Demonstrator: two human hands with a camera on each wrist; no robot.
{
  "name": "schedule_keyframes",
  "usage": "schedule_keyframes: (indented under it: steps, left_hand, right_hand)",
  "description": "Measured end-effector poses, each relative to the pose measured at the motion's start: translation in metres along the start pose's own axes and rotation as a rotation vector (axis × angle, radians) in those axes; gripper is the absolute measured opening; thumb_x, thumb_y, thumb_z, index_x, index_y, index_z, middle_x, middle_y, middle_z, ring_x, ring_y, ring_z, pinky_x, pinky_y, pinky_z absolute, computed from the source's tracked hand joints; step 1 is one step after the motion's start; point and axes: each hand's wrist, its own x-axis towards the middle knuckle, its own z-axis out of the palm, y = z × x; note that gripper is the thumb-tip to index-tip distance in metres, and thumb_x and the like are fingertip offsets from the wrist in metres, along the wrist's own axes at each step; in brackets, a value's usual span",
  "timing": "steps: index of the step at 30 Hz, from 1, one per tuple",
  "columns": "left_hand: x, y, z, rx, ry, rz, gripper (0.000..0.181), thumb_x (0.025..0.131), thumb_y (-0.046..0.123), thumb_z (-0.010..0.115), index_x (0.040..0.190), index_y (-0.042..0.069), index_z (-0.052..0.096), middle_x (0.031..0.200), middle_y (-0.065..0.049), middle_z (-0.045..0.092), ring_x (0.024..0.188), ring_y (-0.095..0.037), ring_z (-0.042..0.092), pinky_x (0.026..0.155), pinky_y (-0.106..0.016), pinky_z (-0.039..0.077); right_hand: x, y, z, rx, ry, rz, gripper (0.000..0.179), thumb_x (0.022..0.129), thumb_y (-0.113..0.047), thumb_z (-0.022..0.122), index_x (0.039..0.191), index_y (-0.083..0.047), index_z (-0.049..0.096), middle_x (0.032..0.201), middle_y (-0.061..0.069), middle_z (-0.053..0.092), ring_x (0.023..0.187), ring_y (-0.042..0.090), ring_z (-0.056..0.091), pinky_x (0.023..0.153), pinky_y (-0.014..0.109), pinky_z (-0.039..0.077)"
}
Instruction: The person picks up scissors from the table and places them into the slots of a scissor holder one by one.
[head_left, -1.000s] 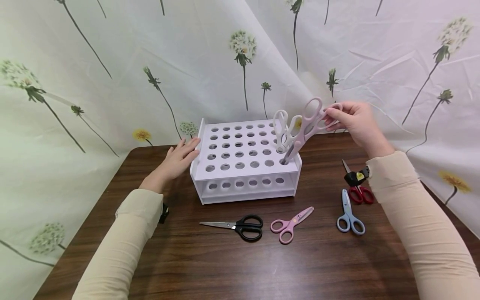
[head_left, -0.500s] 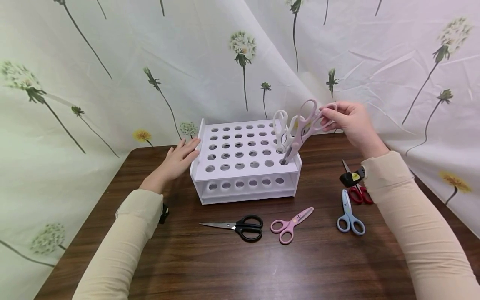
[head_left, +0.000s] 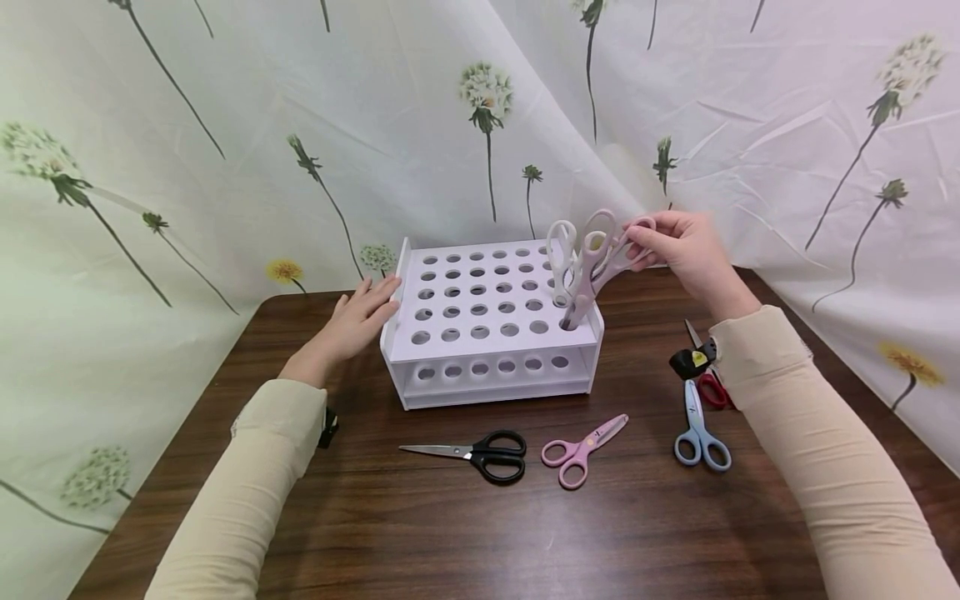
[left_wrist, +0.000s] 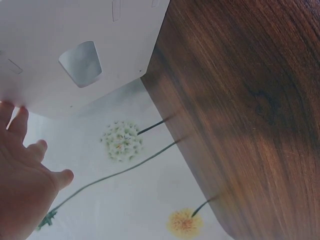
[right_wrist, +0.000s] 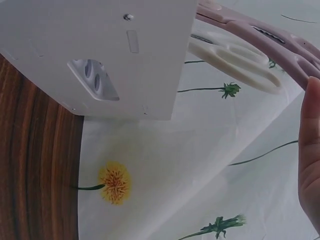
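Note:
My right hand (head_left: 681, 247) pinches one handle loop of the pale pink scissors (head_left: 590, 275). Their blades are down in the front right hole of the white rack (head_left: 480, 342), and the handles lean to the right. Just behind, white scissors (head_left: 557, 265) stand in another hole, handles up. In the right wrist view both the pale pink scissors (right_wrist: 270, 41) and the white scissors (right_wrist: 235, 60) stick out past the rack's side panel (right_wrist: 150, 65). With fingers extended, my left hand (head_left: 352, 319) rests against the rack's left side; its fingertips touch the panel in the left wrist view.
On the brown table (head_left: 420, 533) before the rack lie black-handled scissors (head_left: 487, 454) and pink scissors (head_left: 581, 450). Light blue scissors (head_left: 699, 429) lie to the right, with red-handled scissors (head_left: 712, 390) partly hidden by the right wrist. A flower-printed cloth (head_left: 405, 108) hangs behind.
My right hand has moved left with the pale pink scissors' handles, so the scissors stand more upright in the hole. The left hand and the rack stay put.

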Motion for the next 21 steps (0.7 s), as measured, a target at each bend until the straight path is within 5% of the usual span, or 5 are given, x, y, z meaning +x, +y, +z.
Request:
schedule_keyframes:
  steps: [21]
  left_hand:
    - [0.0,0.0,0.0,-0.004,-0.006,-0.005,0.058,0.099,0.045,0.027,0.149,0.016,0.018,0.153,-0.003,0.01,0.138,-0.026,-0.007,0.103,-0.056,-0.009]
  right_hand:
    - [0.002,0.008,0.014,-0.084,-0.051,0.042,0.01,0.087,-0.005,0.064,0.088,0.003,0.069,0.072,0.013,0.064,0.065,0.017,0.061,0.056,0.028,0.053]
